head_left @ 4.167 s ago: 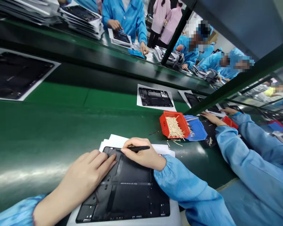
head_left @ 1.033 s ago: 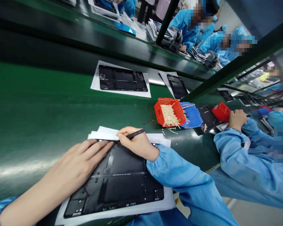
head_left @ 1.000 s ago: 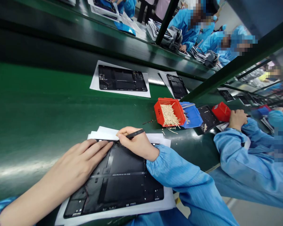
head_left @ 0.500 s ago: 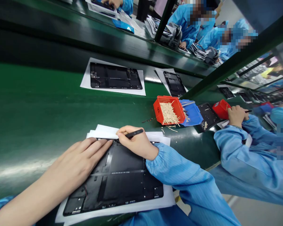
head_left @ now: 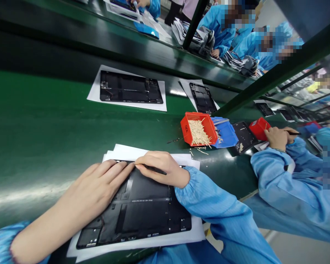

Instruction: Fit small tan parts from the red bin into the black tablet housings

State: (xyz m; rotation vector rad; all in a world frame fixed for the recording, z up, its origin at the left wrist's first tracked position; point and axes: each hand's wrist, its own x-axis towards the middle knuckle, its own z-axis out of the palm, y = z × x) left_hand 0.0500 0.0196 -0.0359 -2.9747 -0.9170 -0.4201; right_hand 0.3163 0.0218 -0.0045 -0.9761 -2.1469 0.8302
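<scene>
The black flat tablet back panel (head_left: 143, 209) is laid on a white paper sheet (head_left: 165, 240) directly under both hands, its near edge close to the bench edge. The left hand (head_left: 96, 187) is spread flat with fingers stretched and pressed on the panel's far left corner, with nothing gripped. The right hand (head_left: 161, 168) is curled tight over a thin black tool (head_left: 155, 169), which is set at the panel's far edge beside the left fingertips. Bare green conveyor belt (head_left: 44, 135) is left open to the left of the hands and beyond them. Beyond the right hand, well apart, a red plastic bin of pale sticks (head_left: 198, 129) is stood. Farther still, a second black panel on white paper (head_left: 130, 87) is seen. Compared with half a second ago, the tool is held lower, tucked under the fingers rather than raised above the knuckles.
</scene>
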